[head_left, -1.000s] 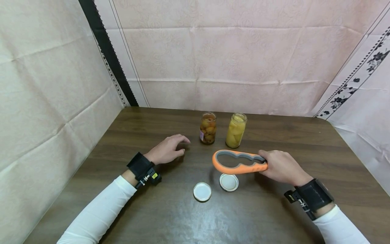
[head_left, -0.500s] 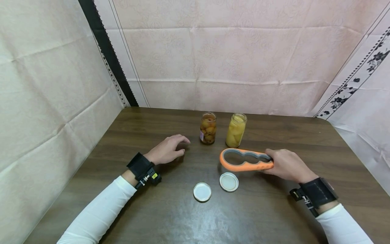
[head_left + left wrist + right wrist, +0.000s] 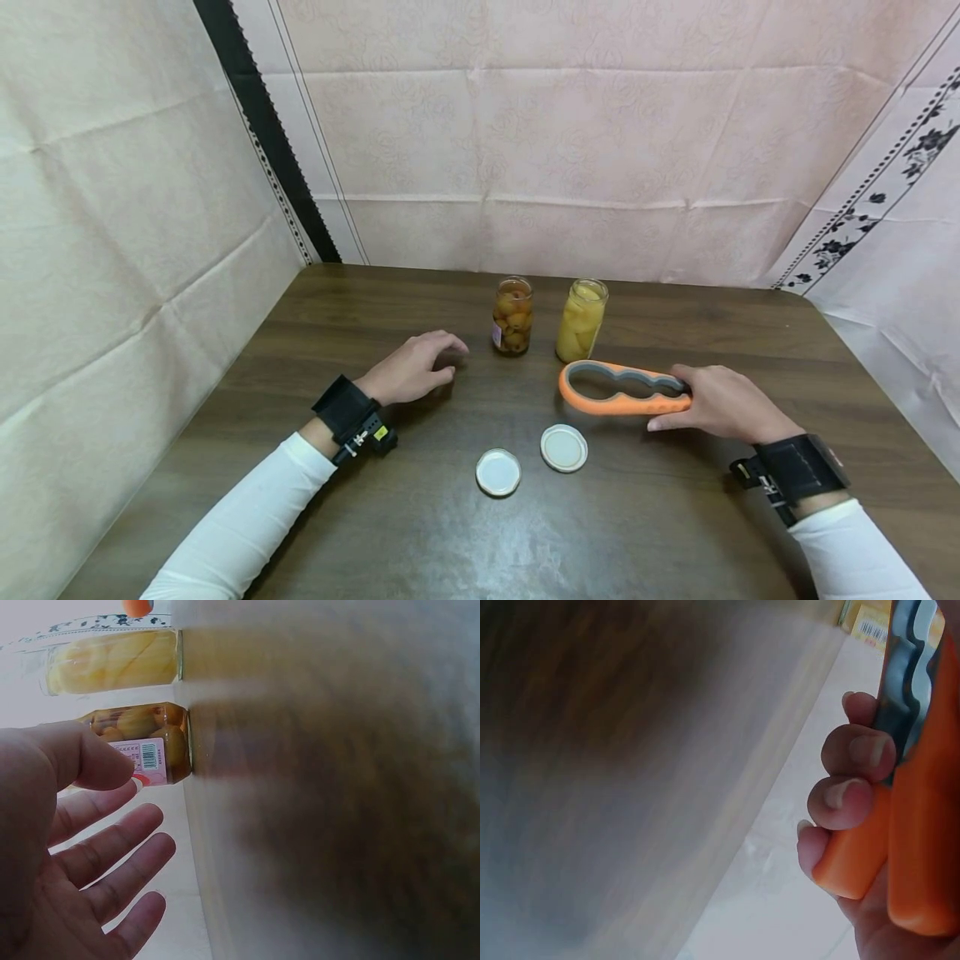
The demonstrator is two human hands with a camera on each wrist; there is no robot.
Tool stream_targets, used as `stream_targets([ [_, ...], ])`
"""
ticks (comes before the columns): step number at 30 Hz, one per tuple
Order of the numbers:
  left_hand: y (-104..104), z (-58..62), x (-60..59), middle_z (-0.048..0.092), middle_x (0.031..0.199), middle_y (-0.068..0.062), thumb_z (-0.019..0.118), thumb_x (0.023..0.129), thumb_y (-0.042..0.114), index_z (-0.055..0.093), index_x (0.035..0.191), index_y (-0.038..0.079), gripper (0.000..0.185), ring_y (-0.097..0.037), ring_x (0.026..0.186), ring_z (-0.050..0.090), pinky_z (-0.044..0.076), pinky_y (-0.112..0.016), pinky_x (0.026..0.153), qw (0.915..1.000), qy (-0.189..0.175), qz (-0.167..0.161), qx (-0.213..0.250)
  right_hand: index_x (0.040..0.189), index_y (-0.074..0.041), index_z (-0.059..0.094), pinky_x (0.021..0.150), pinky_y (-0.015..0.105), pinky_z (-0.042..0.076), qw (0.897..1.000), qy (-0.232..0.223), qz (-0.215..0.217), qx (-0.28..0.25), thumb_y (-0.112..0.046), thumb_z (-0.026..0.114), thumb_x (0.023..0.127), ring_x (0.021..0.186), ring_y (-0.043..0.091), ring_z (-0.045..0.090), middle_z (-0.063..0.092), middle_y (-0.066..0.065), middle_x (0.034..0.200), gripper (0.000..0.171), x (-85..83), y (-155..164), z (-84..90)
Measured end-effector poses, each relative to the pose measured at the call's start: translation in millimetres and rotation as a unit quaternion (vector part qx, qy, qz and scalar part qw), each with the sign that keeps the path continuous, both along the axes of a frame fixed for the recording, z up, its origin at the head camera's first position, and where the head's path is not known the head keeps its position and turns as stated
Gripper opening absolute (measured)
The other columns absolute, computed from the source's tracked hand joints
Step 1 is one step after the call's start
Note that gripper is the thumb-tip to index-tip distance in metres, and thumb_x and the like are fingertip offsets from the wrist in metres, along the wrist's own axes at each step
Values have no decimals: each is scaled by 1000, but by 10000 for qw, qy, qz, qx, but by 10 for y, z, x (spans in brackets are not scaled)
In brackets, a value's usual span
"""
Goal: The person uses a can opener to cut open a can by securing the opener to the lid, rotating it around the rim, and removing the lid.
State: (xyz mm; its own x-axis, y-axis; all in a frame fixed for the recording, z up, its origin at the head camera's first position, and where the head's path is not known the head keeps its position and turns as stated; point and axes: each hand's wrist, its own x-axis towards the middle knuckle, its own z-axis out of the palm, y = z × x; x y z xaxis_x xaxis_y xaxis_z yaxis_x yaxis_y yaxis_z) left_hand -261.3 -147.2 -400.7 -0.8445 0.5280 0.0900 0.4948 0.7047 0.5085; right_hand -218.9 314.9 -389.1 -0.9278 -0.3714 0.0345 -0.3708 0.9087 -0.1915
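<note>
My right hand (image 3: 727,404) grips an orange jar opener (image 3: 624,404) with a grey scalloped inner edge. Its looped end points left, just in front of the yellow jar. Close up in the right wrist view, the fingers (image 3: 855,750) curl around the orange handle (image 3: 922,862). My left hand (image 3: 408,368) lies at the left with relaxed, spread fingers and nothing in it. Nearest to it stands an open glass jar of brown round fruit (image 3: 513,321), its label visible in the left wrist view. To the right is an open jar of yellow fruit pieces (image 3: 581,325).
Two white jar lids lie flat on the wooden table (image 3: 360,533) in front of the jars: a left lid (image 3: 498,472) and a right lid (image 3: 564,448). Behind the table's far edge hangs a pale cloth (image 3: 585,167), with another cloth (image 3: 135,275) at the left.
My right hand has moved to the right and slightly away from me with the jar opener, uncovering the right lid's far edge. The left hand, jars and lids have stayed put.
</note>
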Motion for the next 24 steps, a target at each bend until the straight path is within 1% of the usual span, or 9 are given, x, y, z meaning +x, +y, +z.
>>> stream_targets([
  [8, 14, 10, 13, 62, 135, -5, 63, 98, 13, 63, 130, 11, 32, -21, 130, 56, 48, -45, 109, 10000, -14, 22, -64, 88, -20, 60, 55, 26, 28, 9998, 25, -87, 170, -80, 72, 68, 61, 11, 40, 41, -8, 66, 65, -34, 184, -26],
  [13, 14, -1, 12, 62, 136, -5, 63, 98, 13, 62, 130, 11, 32, -21, 131, 56, 48, -45, 109, 10000, -30, 13, -34, 91, -16, 61, 54, 26, 27, 9997, -11, -119, 217, -79, 73, 70, 60, 11, 40, 40, -7, 66, 67, -58, 246, -38],
  [19, 20, 8, 21, 62, 136, -5, 63, 98, 12, 63, 130, 11, 32, -21, 131, 56, 47, -45, 110, 10000, -23, -54, 9, 84, -17, 57, 53, 27, 27, 9993, -60, -308, 207, -79, 73, 69, 59, 12, 41, 40, -6, 65, 66, -58, 289, -46],
  [24, 24, 15, 24, 61, 136, -5, 63, 98, 12, 62, 131, 11, 33, -21, 130, 56, 48, -45, 110, 10000, -33, -49, -2, 87, -16, 55, 52, 27, 27, 9991, -67, -366, 218, -78, 73, 71, 58, 13, 41, 40, -5, 65, 67, -57, 311, -56],
])
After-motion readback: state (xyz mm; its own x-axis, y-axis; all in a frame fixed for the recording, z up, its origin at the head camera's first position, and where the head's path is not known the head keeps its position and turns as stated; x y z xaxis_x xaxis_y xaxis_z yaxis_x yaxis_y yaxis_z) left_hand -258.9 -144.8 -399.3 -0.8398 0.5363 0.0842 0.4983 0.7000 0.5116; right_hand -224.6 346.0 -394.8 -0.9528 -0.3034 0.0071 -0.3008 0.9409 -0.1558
